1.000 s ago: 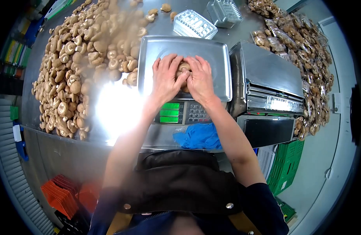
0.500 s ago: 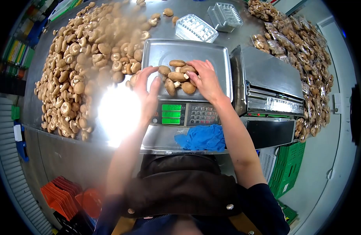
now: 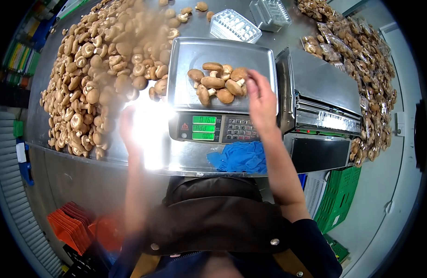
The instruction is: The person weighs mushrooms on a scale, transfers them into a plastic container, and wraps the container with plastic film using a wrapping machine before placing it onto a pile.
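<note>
Right hand: hovers at the right edge of the scale tray, fingers loosely spread and gripping nothing, fingertips just beside the rightmost mushroom of the small batch; it is blurred, so actual contact with that mushroom cannot be told. Left hand: off the tray, low and left of the scale, over the glare on the steel table; too smeared to tell whether the fingers are apart or together, and no item shows in it. Weighed mushrooms: a small cluster near the middle of the tray, touching one another, most lying on their sides; the batch runs left to right across the tray, individual caps and stems pointing every which way, a few pale stems angled up and away from the person. Probably gathered centrally so the load sits wholly on the pan. Scale display: green digits lit on the panel facing the person, keypad just right of it; figures unreadable. Blue glove: crumpled on the table edge in front of the scale. Loose mushroom heap: large, left of the scale, its nearest pieces beside the tray's left rim, within easy reach. Clear plastic trays: empty, beyond the scale. Wrapping machine: right of the scale. Packed mushroom trays: stacked far right.
</note>
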Demonstrator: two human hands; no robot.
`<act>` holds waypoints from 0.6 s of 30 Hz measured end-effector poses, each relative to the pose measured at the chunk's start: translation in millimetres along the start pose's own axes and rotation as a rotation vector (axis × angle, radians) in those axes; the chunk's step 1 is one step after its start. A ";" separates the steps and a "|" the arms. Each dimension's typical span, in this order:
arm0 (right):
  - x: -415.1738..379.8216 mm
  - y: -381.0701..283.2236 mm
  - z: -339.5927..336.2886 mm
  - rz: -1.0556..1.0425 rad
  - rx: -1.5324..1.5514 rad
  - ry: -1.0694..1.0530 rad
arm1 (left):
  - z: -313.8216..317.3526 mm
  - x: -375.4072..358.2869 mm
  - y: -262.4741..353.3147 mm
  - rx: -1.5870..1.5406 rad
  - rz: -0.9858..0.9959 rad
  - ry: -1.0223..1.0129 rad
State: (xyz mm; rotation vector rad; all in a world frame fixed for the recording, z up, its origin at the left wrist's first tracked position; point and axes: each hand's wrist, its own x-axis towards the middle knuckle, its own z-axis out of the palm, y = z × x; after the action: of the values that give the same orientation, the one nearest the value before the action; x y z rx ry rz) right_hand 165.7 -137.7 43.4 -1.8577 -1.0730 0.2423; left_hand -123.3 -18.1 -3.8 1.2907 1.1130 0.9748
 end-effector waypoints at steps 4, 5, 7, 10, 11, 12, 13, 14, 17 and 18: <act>3.7 69.5 -9.0 0.263 -0.067 -0.134 | -60.7 20.0 -93.5 0.886 0.236 -0.059; 4.9 80.2 -9.1 0.327 -0.107 -0.215 | -54.1 17.0 -95.2 0.918 0.274 -0.054; 5.8 81.0 -8.6 0.344 0.064 -0.264 | -15.8 13.4 -57.6 0.900 0.406 0.010; 11.5 78.8 -9.3 0.341 0.121 -0.396 | 51.3 22.0 9.2 0.530 0.312 -0.083; 13.8 77.7 -10.9 0.319 0.081 -0.417 | 66.1 35.3 -6.8 0.497 0.407 -0.100; 16.1 75.5 -12.3 0.297 0.042 -0.439 | 77.7 46.2 -17.1 0.623 0.387 -0.185; 19.2 76.3 -12.2 0.326 0.071 -0.461 | 89.4 55.1 -22.0 0.642 0.232 -0.281; 19.5 73.6 -10.3 0.391 0.119 -0.447 | 99.1 61.6 -26.8 0.662 0.076 -0.371; 20.5 89.0 -2.2 0.357 0.099 -0.404 | 105.5 62.5 -30.9 0.491 0.045 -0.294; 19.4 87.1 -4.8 0.307 0.063 -0.377 | 105.8 55.9 -24.3 0.403 0.029 -0.294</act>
State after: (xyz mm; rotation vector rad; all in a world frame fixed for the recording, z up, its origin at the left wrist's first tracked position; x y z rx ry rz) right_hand 229.7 -140.9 -18.8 -1.9606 -1.0067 0.8228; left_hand -9.5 11.8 -36.5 1.7162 1.0935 0.5690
